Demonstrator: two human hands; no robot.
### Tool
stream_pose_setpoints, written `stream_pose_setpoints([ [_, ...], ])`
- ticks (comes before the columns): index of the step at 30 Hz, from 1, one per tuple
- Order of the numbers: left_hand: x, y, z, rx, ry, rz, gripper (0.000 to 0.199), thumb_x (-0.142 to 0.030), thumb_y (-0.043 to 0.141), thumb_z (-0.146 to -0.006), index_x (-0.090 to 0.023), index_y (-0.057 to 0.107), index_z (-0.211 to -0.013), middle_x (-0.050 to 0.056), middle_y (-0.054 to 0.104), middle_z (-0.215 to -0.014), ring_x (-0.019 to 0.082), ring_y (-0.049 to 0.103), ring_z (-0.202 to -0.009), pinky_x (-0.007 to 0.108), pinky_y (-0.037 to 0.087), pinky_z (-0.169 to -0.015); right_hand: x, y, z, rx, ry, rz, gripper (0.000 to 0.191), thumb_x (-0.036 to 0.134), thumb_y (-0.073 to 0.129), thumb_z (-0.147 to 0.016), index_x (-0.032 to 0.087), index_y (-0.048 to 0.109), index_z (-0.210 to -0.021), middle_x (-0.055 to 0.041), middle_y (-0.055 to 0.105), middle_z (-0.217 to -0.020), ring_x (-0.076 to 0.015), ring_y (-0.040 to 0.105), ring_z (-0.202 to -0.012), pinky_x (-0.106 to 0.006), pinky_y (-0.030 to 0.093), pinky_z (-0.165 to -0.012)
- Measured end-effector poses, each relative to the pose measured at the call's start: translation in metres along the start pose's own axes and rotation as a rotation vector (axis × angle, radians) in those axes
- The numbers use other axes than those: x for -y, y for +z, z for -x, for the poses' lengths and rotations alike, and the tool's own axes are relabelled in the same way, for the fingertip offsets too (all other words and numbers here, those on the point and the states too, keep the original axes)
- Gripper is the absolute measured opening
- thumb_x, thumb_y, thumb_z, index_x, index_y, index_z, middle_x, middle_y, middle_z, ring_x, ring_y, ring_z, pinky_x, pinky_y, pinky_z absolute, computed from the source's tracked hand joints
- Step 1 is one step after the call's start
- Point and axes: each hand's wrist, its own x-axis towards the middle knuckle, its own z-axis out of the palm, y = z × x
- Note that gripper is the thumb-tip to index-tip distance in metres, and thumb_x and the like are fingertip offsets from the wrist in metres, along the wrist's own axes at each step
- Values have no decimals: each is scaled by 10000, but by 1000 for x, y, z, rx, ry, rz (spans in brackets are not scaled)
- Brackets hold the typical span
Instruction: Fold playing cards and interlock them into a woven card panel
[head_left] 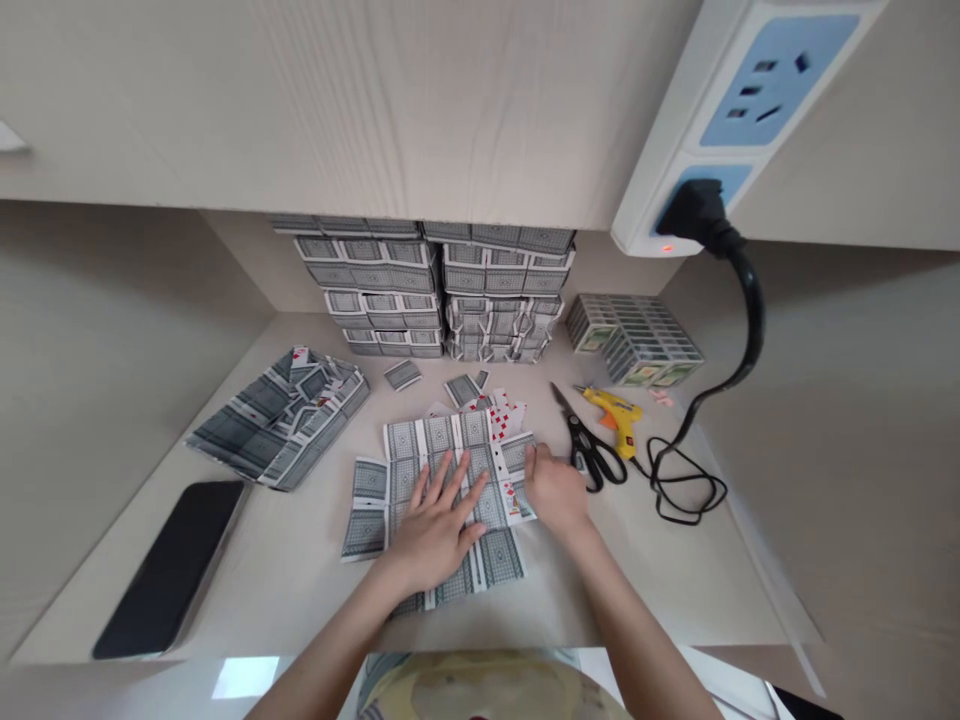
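A sheet of joined playing cards (442,437), mostly backs up, lies flat in front of me, with flaps sticking out on the left and right. My left hand (435,535) presses down on its middle, fingers spread. At the right edge, my right hand (556,492) has its fingers bent closed on a playing card (517,455) of the side flap; the fingertips are partly hidden. A face card shows just below those fingers. Loose playing cards (508,418), some face up, lie behind the sheet.
Black scissors (589,450) and a yellow glue gun (619,412) with its cord lie right. A folded card box (289,415) and a phone (172,565) are left. Stacked card blocks (390,275) and boxed card decks (637,335) stand behind. A power strip (750,110) hangs above right.
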Motion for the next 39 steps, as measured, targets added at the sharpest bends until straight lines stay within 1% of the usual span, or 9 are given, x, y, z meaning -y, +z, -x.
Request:
stream_pose_setpoints([
  [4, 0, -1, -1, 14, -2, 7, 530, -483, 255, -880, -358, 113, -1376, -13, 27, -1479, 259, 11, -1347, 493, 59, -1056, 6, 0, 1, -14, 6, 1, 410, 321, 195, -916, 93, 536, -926, -149, 659, -730, -244, 659, -670, -298, 437, -575],
  [8, 0, -1, -1, 24, 5, 17, 533, -486, 247, -879, -361, 102, -1376, -19, 28, -1479, 260, 8, -1347, 493, 55, -1056, 3, -1, -6, 69, 20, -69, 425, 343, 202, -915, 113, 560, -919, -167, 661, -797, -241, 655, -749, -308, 441, -638],
  [11, 1, -1, -1, 30, 4, 24, 535, -479, 244, -882, -358, 85, -1378, -22, 28, -1479, 257, -1, -1347, 492, 52, -1057, -4, 3, -12, 130, -13, -177, 435, 345, 198, -918, 133, 577, -891, -156, 662, -836, -222, 640, -813, -289, 429, -686],
  [14, 2, 0, 0, 19, 14, 26, 535, -467, 252, -884, -358, 75, -1377, -28, 37, -1479, 253, 1, -1348, 490, 48, -1058, -12, 9, -15, 137, -53, -341, 459, 383, 184, -917, 157, 574, -833, -114, 665, -813, -191, 630, -786, -254, 420, -665],
  [17, 2, 0, 0, 11, 24, 26, 531, -465, 257, -884, -362, 83, -1376, -31, 38, -1479, 256, -1, -1347, 492, 42, -1057, -14, 14, -14, 109, -37, -401, 463, 425, 188, -908, 167, 558, -800, -92, 660, -762, -184, 621, -728, -242, 409, -617],
  [23, 1, -1, 0, 29, 11, 32, 524, -465, 254, -884, -370, 94, -1374, -34, 27, -1478, 258, 1, -1347, 493, 49, -1057, -8, 13, -7, 85, -12, -338, 447, 401, 157, -918, 175, 530, -817, -88, 660, -766, -184, 626, -734, -233, 397, -608],
  [30, -3, -1, 0, -11, 2, 11, 538, -480, 264, -877, -358, 105, -1377, -33, 67, -1476, 252, 12, -1348, 494, 36, -1063, 11, 14, 7, 20, 48, -74, 379, 368, 182, -923, 137, 470, -1006, -116, 658, -735, -219, 643, -663, -269, 399, -571],
  [34, -6, -2, 1, -44, -13, 0, 527, -486, 268, -874, -363, 148, -1372, -40, 84, -1476, 246, 18, -1349, 495, 39, -1068, 13, 12, 9, 30, 48, -85, 350, 357, 211, -922, 128, 401, -1106, -122, 660, -773, -220, 647, -686, -275, 411, -584],
  [39, -10, -1, 1, -79, -18, -12, 519, -490, 274, -872, -351, 197, -1366, -33, 96, -1476, 242, 30, -1349, 495, 43, -1074, 16, 4, 13, 68, 0, -142, 333, 315, 246, -913, 129, 338, -1173, -117, 654, -825, -232, 645, -722, -286, 421, -589],
])
